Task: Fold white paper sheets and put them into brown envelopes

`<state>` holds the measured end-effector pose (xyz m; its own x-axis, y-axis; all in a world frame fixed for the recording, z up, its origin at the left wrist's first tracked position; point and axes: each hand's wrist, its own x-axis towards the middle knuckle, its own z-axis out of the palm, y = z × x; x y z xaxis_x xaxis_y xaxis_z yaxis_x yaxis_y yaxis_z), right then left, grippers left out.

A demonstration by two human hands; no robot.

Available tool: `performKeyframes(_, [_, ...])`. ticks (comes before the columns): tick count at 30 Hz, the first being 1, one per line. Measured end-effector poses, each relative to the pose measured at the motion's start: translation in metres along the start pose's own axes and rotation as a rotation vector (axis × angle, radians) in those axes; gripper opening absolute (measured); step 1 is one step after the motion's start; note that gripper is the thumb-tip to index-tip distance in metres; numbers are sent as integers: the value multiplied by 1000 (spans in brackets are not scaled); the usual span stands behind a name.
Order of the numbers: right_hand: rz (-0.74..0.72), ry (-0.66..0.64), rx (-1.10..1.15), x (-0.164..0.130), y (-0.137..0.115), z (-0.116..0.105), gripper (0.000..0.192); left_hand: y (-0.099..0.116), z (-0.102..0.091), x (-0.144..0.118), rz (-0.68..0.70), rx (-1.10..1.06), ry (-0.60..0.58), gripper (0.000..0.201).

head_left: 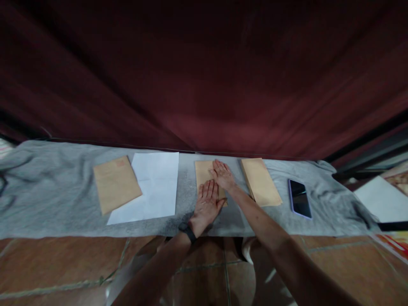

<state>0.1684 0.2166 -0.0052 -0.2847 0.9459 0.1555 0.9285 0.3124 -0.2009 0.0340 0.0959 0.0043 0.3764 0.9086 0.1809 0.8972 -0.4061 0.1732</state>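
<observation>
A brown paper envelope [202, 168] lies on the grey cloth in front of me, partly hidden under both hands. My left hand [208, 202], with a dark band on its wrist, rests flat on its lower part, fingers stretched out. Just above and to the right, my right hand [222, 173] presses flat on the envelope's upper right side, fingers extended. Right of it sits a stack of brown envelopes [262, 182]. To the left, another brown envelope [117, 184] with a faint reddish mark overlaps white paper sheets [159, 187].
A phone [300, 198] in a purple case lies right of the stack. Grey cloth [57, 191] covers the long narrow surface. A dark red curtain [204, 97] hangs behind it, and floor tiles [63, 263] show in front. At the far right is a white flat object [381, 199].
</observation>
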Motion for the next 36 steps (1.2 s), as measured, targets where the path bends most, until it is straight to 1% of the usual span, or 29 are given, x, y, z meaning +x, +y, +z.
performKeyframes(4, [-64, 3, -16, -19, 3, 1, 56, 1, -1, 0, 3, 13, -14, 71])
performKeyframes(8, [-139, -50, -13, -42, 7, -1, 58, 2, -1, 1, 3, 20, -22, 72])
performKeyframes(10, [-152, -86, -3, -46, 7, -4, 59, 2, 0, 1, 3, 24, -19, 72])
performKeyframes(13, [-160, -155, 26, -38, 0, -10, 61, 2, 2, 2, 8, 28, -17, 70])
performKeyframes(16, [-166, -228, 63, -17, -12, -12, 64, 3, 3, 2, 10, 44, -18, 67])
performKeyframes(20, [-210, -315, 123, 12, -23, -12, 65, 3, 2, 2, -1, 52, -7, 69])
performKeyframes(23, [-239, -337, 146, 27, -26, -12, 64, 2, 0, 1, 13, 47, -8, 65])
performKeyframes(25, [-235, -333, 156, 32, -26, -13, 62, 1, -1, 1, 22, 48, -10, 63])
performKeyframes(27, [-234, -332, 176, 33, -26, -14, 60, 1, -2, 0, 26, 52, -14, 62])
performKeyframes(30, [-269, -353, 221, 25, -25, -17, 56, 2, -2, 0, 28, 55, -27, 58])
performKeyframes(33, [-301, -388, 283, 8, -22, -22, 56, 1, 0, -1, 37, 49, -38, 55])
performKeyframes(36, [-312, -393, 350, -12, -18, -25, 59, -1, 4, -1, 43, 38, -49, 57])
